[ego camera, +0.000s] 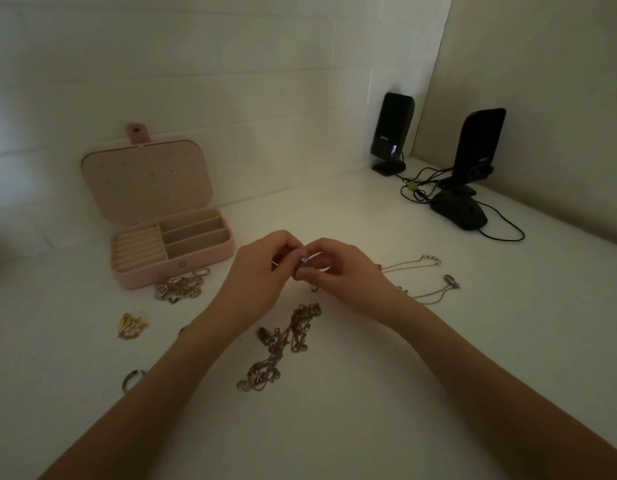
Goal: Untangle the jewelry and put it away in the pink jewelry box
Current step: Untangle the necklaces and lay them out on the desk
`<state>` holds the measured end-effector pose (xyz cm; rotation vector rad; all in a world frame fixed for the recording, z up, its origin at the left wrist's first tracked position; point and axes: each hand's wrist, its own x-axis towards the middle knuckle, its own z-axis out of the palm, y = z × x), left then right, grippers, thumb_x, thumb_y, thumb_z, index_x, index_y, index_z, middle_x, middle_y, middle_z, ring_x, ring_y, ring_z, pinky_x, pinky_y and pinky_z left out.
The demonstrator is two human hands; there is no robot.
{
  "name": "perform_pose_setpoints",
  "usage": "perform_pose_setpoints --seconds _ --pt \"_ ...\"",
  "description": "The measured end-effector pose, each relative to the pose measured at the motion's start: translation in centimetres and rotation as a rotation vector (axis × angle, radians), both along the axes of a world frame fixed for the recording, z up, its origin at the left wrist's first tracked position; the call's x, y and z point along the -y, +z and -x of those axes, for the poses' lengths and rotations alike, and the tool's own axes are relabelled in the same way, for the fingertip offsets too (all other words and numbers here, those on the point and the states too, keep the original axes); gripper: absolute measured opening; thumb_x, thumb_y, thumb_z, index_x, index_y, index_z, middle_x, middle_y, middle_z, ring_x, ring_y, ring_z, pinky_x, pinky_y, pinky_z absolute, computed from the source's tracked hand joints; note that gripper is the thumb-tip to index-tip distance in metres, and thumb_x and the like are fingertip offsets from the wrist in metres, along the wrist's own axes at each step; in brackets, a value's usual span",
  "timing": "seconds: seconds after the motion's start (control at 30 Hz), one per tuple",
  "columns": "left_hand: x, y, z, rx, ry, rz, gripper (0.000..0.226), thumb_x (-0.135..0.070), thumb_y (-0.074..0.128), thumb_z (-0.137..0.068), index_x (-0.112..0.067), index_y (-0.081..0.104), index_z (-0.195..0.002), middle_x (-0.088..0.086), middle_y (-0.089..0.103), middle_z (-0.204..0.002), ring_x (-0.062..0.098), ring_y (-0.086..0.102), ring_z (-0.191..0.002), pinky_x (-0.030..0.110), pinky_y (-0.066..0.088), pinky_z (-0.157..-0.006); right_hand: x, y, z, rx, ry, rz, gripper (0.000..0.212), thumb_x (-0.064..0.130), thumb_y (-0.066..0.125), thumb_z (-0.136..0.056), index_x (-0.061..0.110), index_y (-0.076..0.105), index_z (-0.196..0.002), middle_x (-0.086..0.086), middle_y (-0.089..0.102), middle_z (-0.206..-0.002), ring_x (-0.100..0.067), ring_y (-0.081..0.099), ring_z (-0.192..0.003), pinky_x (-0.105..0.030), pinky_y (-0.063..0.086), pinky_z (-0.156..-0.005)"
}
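Your pink jewelry box (172, 258) sits open at the left rear of the white table (369, 393), well left of both hands, lid propped up against the wall, ring rolls on its left side and three slot compartments on its right. Just in front of the box lies a small heap of rings and chains (180, 287); nearer you on the left are a gold piece (130, 326) and a ring (130, 379) next to your left forearm. Your left hand (262, 268) and right hand (338, 268) meet above the table centre, fingertips touching, both pinching a small thin metal piece (309, 259) between them; it's too small to identify. Directly below the hands lies the tangled clump of chains (283, 341), touching neither hand. Right of your right wrist, two thin chains (421, 282) lie stretched out on the table. Both forearms angle in from the bottom corners, wrists raised off the surface. Two black speakers (438, 140) and a black mouse (459, 211) sit at the far right rear.
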<state>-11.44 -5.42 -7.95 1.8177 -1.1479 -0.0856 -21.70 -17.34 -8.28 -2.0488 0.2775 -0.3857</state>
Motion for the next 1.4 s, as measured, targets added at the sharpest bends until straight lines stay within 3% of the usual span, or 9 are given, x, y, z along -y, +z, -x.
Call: perform_pose_setpoints --seconds 0.13,0.23,0.43,0.57,0.7,0.97,1.17,1.3,1.4 --pt "0.2 1.5 -0.3 -0.104 0.000 0.077 0.013 -0.014 0.056 -0.091 -0.020 0.062 -0.081 -0.007 0.067 -0.072 0.002 0.062 -0.066 0.016 0.048 -0.062 1.0 1.4 1.3 0.023 -0.023 -0.144 0.011 0.013 0.063 -0.088 0.007 0.068 -0.095 -0.009 0.073 -0.078 -0.006 0.068 -0.067 -0.021 0.053 -0.069" --pt "0.3 2.9 -0.5 -0.171 -0.007 0.132 0.017 -0.009 0.055 -0.092 -0.019 0.062 -0.080 -0.005 0.067 -0.070 0.002 0.060 -0.061 0.015 0.049 -0.060 2.6 2.4 3.0 0.048 -0.072 -0.177 0.010 0.013 0.061 -0.089 0.008 0.069 -0.094 -0.011 0.073 -0.080 -0.015 0.069 -0.074 -0.027 0.054 -0.080" --pt "1.5 5.5 1.7 -0.365 -0.146 0.163 0.018 -0.005 0.053 -0.092 -0.013 0.064 -0.080 -0.007 0.068 -0.060 0.002 0.059 -0.056 0.016 0.051 -0.060 4.2 4.3 5.6 -0.044 -0.163 0.051 0.011 0.020 0.067 -0.085 0.018 0.072 -0.094 0.002 0.074 -0.088 -0.007 0.068 -0.084 -0.021 0.053 -0.078" --pt "2.3 7.3 3.8 -0.351 -0.216 0.147 0.009 -0.007 0.056 -0.090 -0.012 0.063 -0.088 -0.002 0.069 -0.062 0.007 0.062 -0.058 0.019 0.053 -0.062 3.6 5.9 6.9 0.077 -0.137 0.114 0.025 0.022 0.070 -0.081 0.019 0.066 -0.105 0.007 0.070 -0.099 -0.003 0.066 -0.089 -0.019 0.054 -0.081" --pt "3.4 7.9 5.5 -0.204 -0.207 0.082 0.011 -0.016 0.059 -0.089 -0.023 0.051 -0.092 -0.001 0.067 -0.059 0.009 0.061 -0.056 0.026 0.050 -0.063 2.2 7.6 7.8 0.201 -0.048 -0.174 0.029 0.007 0.069 -0.081 0.007 0.062 -0.109 -0.013 0.072 -0.093 -0.020 0.072 -0.081 -0.027 0.058 -0.074" --pt "4.7 8.3 7.2 -0.171 -0.196 -0.033 0.020 -0.030 0.063 -0.086 -0.018 0.048 -0.092 0.000 0.067 -0.063 0.011 0.065 -0.060 0.029 0.055 -0.068 2.2 7.3 9.5 0.263 -0.171 -0.230 0.014 -0.002 0.068 -0.080 -0.005 0.063 -0.093 -0.014 0.072 -0.081 -0.018 0.070 -0.067 -0.022 0.057 -0.062" --pt "5.7 6.4 8.7 -0.449 -0.322 -0.150 0.033 -0.036 0.037 -0.098 -0.012 0.056 -0.109 0.003 0.069 -0.102 0.015 0.066 -0.098 0.031 0.053 -0.087 3.5 7.5 10.9 0.327 -0.213 -0.347 0.013 0.002 0.067 -0.081 0.002 0.065 -0.094 -0.013 0.070 -0.081 -0.021 0.070 -0.076 -0.028 0.059 -0.071" --pt "6.4 5.2 9.3 -0.589 -0.383 -0.111 0.016 -0.016 0.046 -0.096 -0.011 0.060 -0.090 -0.004 0.067 -0.065 0.017 0.068 -0.076 0.035 0.052 -0.089 5.0 7.1 11.7 0.329 -0.258 -0.364 0.014 0.000 0.066 -0.082 0.002 0.065 -0.096 -0.016 0.068 -0.084 -0.017 0.069 -0.074 -0.024 0.058 -0.071" --pt "6.7 4.7 8.8 -0.626 -0.326 -0.073 0.022 -0.013 0.045 -0.097 -0.010 0.061 -0.083 -0.005 0.058 -0.058 0.013 0.062 -0.065 0.032 0.055 -0.084 6.4 6.5 12.7 0.331 -0.325 -0.419 0.015 0.001 0.066 -0.082 0.002 0.065 -0.097 -0.017 0.067 -0.087 -0.017 0.069 -0.076 -0.022 0.057 -0.071"
